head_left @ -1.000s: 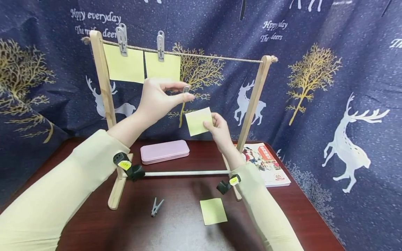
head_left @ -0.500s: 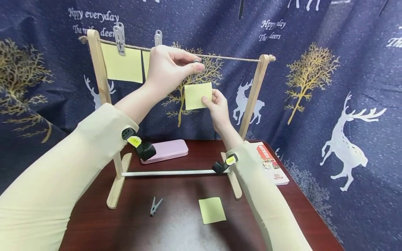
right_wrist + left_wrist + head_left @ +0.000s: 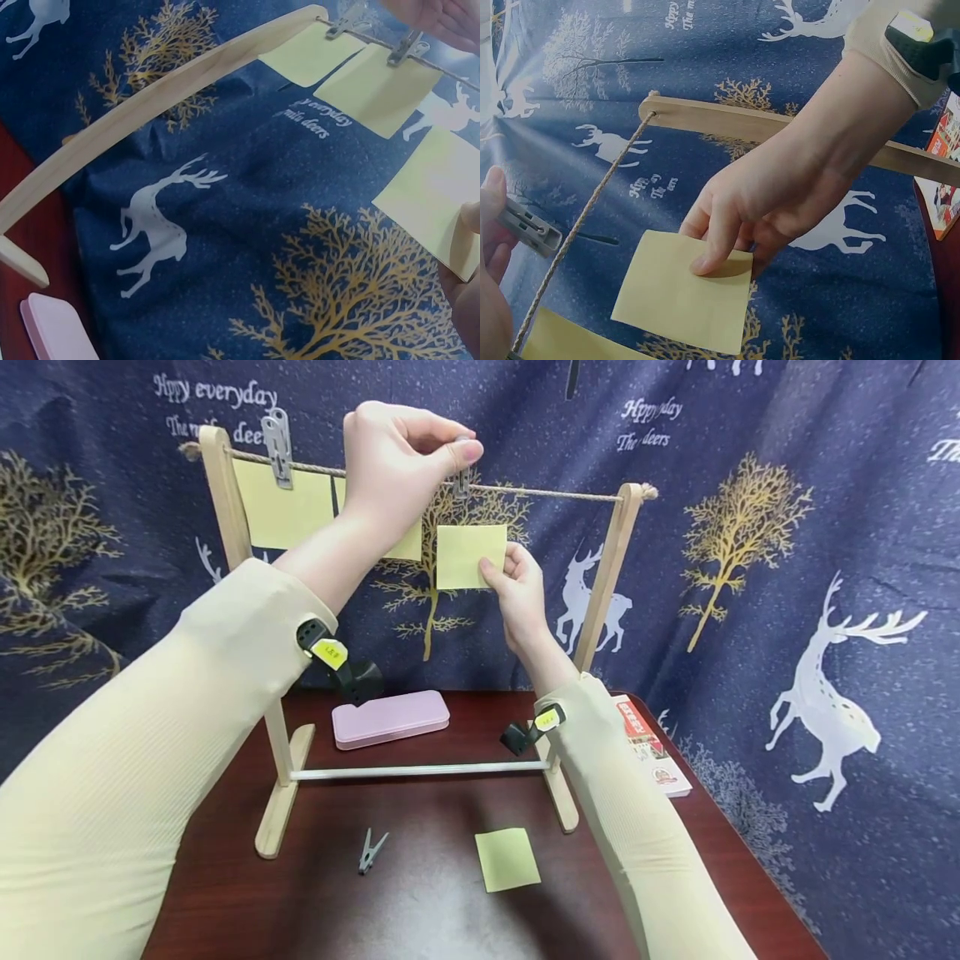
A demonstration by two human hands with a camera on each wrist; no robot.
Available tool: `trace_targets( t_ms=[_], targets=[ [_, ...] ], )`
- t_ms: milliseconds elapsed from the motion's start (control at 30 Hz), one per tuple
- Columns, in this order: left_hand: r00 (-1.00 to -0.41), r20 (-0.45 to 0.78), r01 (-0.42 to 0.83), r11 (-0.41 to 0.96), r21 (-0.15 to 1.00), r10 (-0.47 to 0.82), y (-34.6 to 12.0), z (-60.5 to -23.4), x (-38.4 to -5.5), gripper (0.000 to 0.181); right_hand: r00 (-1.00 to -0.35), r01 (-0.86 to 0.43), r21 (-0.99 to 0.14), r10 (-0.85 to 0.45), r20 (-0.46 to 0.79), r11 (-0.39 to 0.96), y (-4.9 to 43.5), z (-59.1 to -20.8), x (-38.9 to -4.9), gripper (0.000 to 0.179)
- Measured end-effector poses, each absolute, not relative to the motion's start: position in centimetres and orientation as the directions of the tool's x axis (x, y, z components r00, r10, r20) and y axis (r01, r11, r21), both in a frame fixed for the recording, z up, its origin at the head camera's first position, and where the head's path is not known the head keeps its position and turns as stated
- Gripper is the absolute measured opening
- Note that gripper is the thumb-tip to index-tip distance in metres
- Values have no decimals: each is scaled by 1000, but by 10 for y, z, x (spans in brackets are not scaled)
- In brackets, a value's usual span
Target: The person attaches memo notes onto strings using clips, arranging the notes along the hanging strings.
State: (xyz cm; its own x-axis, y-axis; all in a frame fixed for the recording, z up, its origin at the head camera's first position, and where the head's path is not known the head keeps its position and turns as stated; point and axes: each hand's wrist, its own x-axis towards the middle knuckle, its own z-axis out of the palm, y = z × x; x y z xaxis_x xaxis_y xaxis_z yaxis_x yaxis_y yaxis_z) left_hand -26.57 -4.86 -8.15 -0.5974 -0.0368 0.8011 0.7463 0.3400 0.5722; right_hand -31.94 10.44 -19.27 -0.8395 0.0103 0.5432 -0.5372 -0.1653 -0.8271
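4 paper notes (image 3: 459, 557) plain pale yellow; clips (image 3: 366, 860) grey; rope (image 3: 555, 493) tan; rod (image 3: 420, 771) white; case (image 3: 390, 718) pink; tabletop (image 3: 420, 810) dark red-brown; sleeves (image 3: 225, 668) cream; backdrop (image 3: 757, 418) navy, white deer (image 3: 823, 700), gold trees (image 3: 716, 564), white lettering (image 3: 648, 411).

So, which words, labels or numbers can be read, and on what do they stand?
"Hppy everyday": blue cloth, head view, left.
"The m… deers": below, partly hidden.
"Hppy… day": cloth, right half.
"The… deers": below that.
"Th…": far right, cut off.
Booklet: too small.
Wrist labels: blurred.
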Motion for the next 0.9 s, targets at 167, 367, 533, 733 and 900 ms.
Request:
trace_targets(
  t_ms=[167, 367, 533, 733, 900],
  targets=[
    [-620, 781, 726, 324, 606, -73, -45, -76, -265, 20, -839, -536, -826, -1, 545, -174, 102, -187, -319, 19],
    [-642, 762, 703, 333, 628, -84, -42, -72, -265, 19, -833, -543, -819, -1, 553, -188, 99, -182, -320, 18],
    [-672, 737, 665, 376, 646, -77, -41, -75, -268, 20, -824, -554, -812, -18, 566, -185, 98, -179, -319, 19],
    [-677, 733, 656, 400, 640, -63, -41, -79, -269, 20, -813, -568, -803, -27, 581, -178, 96, -174, -315, 23],
    [-684, 728, 641, 435, 632, -50, -41, -82, -270, 21, -808, -574, -796, -28, 589, -192, 96, -172, -313, 24]
  ],
)
